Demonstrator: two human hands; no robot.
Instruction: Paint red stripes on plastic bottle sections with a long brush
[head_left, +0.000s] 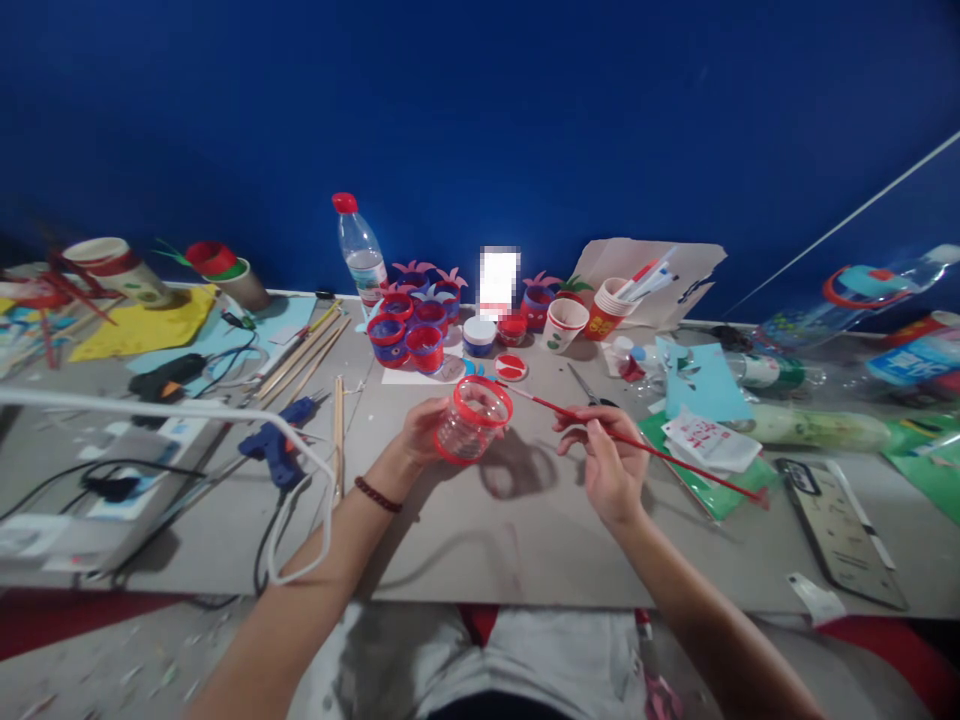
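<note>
My left hand [424, 432] is wrapped round a clear plastic cup [466, 430] with red paint at its rim and base, held tilted above the table. A long red paintbrush [675, 458] lies in my right hand [609, 462], gripped between thumb and fingers. Its tip points left toward the cup, a little apart from the rim. Just beyond the cup are a round lid with red paint [511, 368], an open red paint pot [512, 328] and a white-lidded paint jar [479, 336].
Several red and purple painted cups [388, 342] stand beside a water bottle [360, 245] at the back. Paper cups [564, 327] are behind the paint. Left lie a blue glue gun [279, 440] and a power strip [142, 490]; right, a phone [836, 535] and scissors [589, 385].
</note>
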